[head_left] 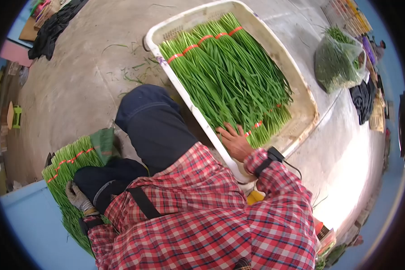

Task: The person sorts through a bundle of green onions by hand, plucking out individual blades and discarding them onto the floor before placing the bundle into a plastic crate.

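Starting at the far left, here's one lot of green stalks [72,155], lying banded with red ties, their leafy ends trailing down over the edge of the pale blue surface [27,216]. A dark green wrap [104,143] sits against their upper right side, close to my knee. My left hand [78,198], in a grey knitted glove, is right down among them: the greens lie around it, and it's pressed in just beside my dark trouser leg [110,175]. The fingers are curled partly out of sight, so I can't tell how far open they are or whether they've got hold of anything.

Moving right, past loose green scraps [139,74] on the floor, we come to the big white crate [301,110]. Inside it, the bundled greens [229,76] lie side by side, red bands near both ends. My right hand [236,141], bare, is in over the crate's near left side, open, fingers spread and laid flat on the leaves. It's just left of the red band at the near end, touching the greens under it, with no grip on them.

Farther right, beyond the crate, a clear plastic bag [335,67] of more greens stands on the floor.
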Motion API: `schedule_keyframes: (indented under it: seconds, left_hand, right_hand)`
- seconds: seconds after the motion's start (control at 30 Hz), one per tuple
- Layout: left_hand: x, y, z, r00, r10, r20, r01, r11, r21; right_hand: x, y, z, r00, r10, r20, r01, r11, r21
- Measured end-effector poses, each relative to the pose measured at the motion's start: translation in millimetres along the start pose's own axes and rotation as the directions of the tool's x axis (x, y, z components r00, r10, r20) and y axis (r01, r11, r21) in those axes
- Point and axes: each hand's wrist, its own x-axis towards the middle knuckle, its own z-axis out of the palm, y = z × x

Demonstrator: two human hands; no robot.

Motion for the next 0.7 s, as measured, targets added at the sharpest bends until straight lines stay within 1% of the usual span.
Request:
schedule_keyframes:
  seconds: [0.03, 0.07, 0.1, 0.13, 0.17, 0.23, 0.3, 0.33, 0.4, 0.43, 0.5, 0.53, 0.57, 0.6, 0.63, 0.67, 0.7]
  left_hand:
    - [-1, 2, 0, 1.000, 0.002, 0.015, -0.002, 1.000, 0.005]
    - [0, 5, 0, 1.000, 0.001, 0.008, -0.002, 0.998, 0.068]
    - [2, 8, -1, 1.000, 0.003, 0.003, -0.004, 0.991, 0.132]
    - [3, 8, -1, 1.000, 0.011, 0.017, -0.014, 0.991, 0.135]
    - [5, 6, 0, 0.999, 0.042, 0.032, -0.045, 0.992, 0.117]
    - [7, 8, 2, 0.995, 0.082, 0.056, -0.087, 0.991, 0.099]
    - [10, 11, 4, 0.997, 0.050, 0.050, -0.058, 0.984, 0.169]
    - [12, 10, 5, 0.997, 0.059, 0.050, -0.067, 0.984, 0.163]
    - [9, 8, 4, 0.995, 0.092, 0.045, -0.097, 0.989, 0.114]
    - [6, 7, 1, 0.996, 0.083, 0.025, -0.085, 0.990, 0.110]
    - [-11, 29, -2, 0.995, 0.060, 0.073, -0.066, 0.994, 0.082]
    - [-25, 38, -4, 0.995, 0.077, 0.059, -0.079, 0.996, 0.045]
    - [-37, 36, -5, 0.971, 0.206, 0.124, -0.213, 0.976, 0.046]
    - [-48, 31, -14, 0.935, 0.320, 0.156, -0.333, 0.940, 0.070]
    - [-72, 61, -13, 0.913, 0.375, 0.158, -0.393, 0.914, 0.100]
    - [-89, 59, -15, 0.935, 0.319, 0.153, -0.332, 0.941, 0.068]
    - [-111, 88, -27, 0.961, 0.234, 0.145, -0.228, 0.972, -0.062]
  right_hand:
    - [-18, 4, -9, 1.000, 0.013, 0.007, -0.013, 1.000, 0.006]
    - [-33, 10, -19, 0.998, 0.056, -0.020, -0.052, 0.983, 0.177]
    - [-48, 14, -27, 0.993, 0.106, -0.041, -0.086, 0.935, 0.344]
    - [-62, 18, -34, 0.948, 0.244, -0.205, -0.146, 0.905, 0.400]
    - [-73, 24, -41, 0.855, 0.379, -0.355, -0.193, 0.867, 0.460]
    - [-86, 38, -69, 0.682, 0.568, -0.461, -0.324, 0.800, 0.505]
    - [-99, 52, -86, 0.510, 0.740, -0.438, -0.384, 0.652, 0.654]
    - [-102, 50, -90, 0.502, 0.742, -0.444, -0.382, 0.651, 0.656]
    - [-95, 48, -96, 0.440, 0.807, -0.394, -0.311, 0.549, 0.776]
    - [-88, 45, -90, 0.489, 0.773, -0.405, -0.255, 0.571, 0.781]
    - [-63, 26, -88, 0.594, 0.720, -0.360, -0.254, 0.592, 0.765]
    - [-51, 13, -91, 0.667, 0.664, -0.340, -0.241, 0.623, 0.744]
    - [-42, 2, -97, 0.740, 0.595, -0.314, -0.217, 0.653, 0.725]
    - [-31, -4, -94, 0.796, 0.496, -0.347, -0.183, 0.743, 0.643]
    - [-18, -19, -99, 0.841, 0.401, -0.365, -0.103, 0.779, 0.619]
    - [-8, -24, -87, 0.890, 0.319, -0.325, -0.058, 0.788, 0.613]
    - [8, -38, -97, 0.900, 0.159, -0.406, 0.123, 0.800, 0.587]
